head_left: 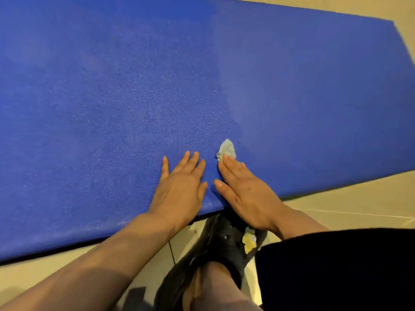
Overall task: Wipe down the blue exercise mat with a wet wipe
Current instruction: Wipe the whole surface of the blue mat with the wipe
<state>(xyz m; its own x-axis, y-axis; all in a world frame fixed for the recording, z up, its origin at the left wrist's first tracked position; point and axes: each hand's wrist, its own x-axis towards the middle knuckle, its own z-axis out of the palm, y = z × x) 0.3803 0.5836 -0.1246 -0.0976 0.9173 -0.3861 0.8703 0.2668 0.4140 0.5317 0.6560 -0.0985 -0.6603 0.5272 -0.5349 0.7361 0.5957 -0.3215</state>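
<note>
Blue exercise mat (202, 75) flat on the floor (359, 203), long axis running left to right across the view, near edge just under both wrists. Wet wipe (226, 149) crumpled on the mat, pinned beneath the fingertips of the right hand (243, 191), bunch sticking out ahead of them, away from the body. Right fingers (231, 167) straight and close together, pressing flat, not curled round the wipe. Left hand (179, 187) just beside, palm down on the mat, fingers slightly spread, holding nothing. Mat to the right looks duller, probably not yet wiped; likely next stroke rightward.
</note>
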